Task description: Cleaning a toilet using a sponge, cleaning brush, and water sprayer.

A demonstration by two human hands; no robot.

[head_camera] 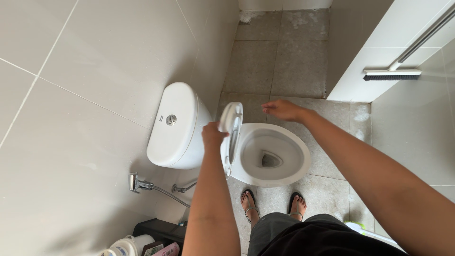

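Toilet seat and lid (231, 124) standing raised at frame centre, above the open white bowl (303, 159). Lifting step judged nearly complete; next calling for resting the lid back against the cistern (175, 125), centre left. Left hand (213, 135) closing on the lid's edge. Right hand (283, 110) hovering open, fingers spread, touching nothing. Long-handled brush (392, 72) leaning upper right.
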